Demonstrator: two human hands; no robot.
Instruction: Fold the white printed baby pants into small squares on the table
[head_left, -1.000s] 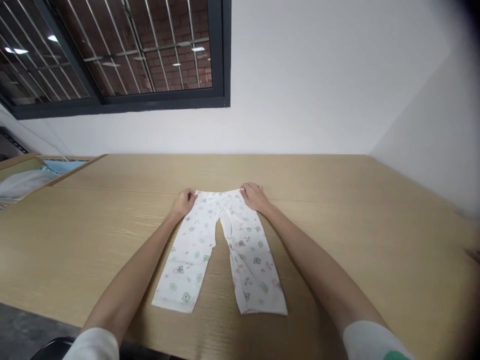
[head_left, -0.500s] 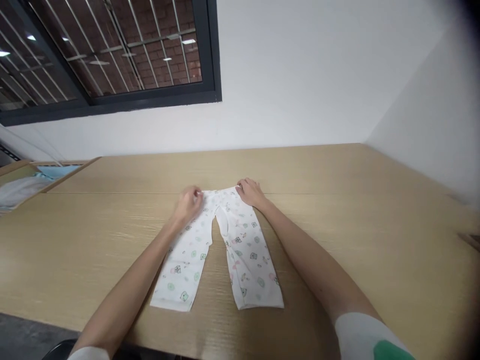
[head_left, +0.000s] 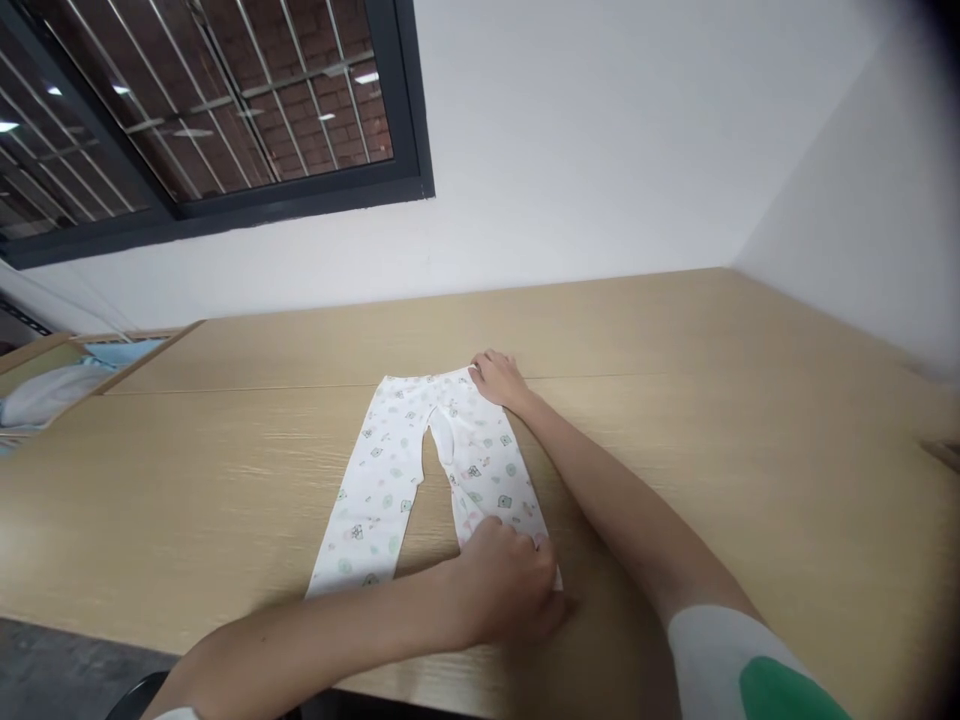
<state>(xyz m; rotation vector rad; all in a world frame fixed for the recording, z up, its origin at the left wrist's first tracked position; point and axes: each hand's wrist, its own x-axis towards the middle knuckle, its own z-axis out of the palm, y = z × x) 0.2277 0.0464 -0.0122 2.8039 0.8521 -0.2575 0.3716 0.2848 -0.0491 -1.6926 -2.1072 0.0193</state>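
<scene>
A small pair of white pants (head_left: 397, 440) with a green, pink and grey animal print lies spread on the wooden table, waistband at the far side. At the waistband's right corner my right hand (head_left: 499, 380) is closed on the cloth, its fingers bent over the edge. My left hand (head_left: 514, 580) reaches across to the hem of the right-side leg, fingers curled down at the fabric. It covers most of that hem, so the fingertips are partly hidden. My left forearm crosses over the bottom of the other leg. The inner leg seam is slightly rumpled.
The light wooden table (head_left: 225, 450) runs back to a white wall (head_left: 570, 150). At the far left is a wooden-edged bin (head_left: 146, 358) with white and blue cloth inside. A barred window (head_left: 247, 110) is above. The table's front edge is near me.
My left hand has left the waistband's left corner and come nearer and to the right, onto the right-side leg's hem. My right hand stays at its waistband corner.
</scene>
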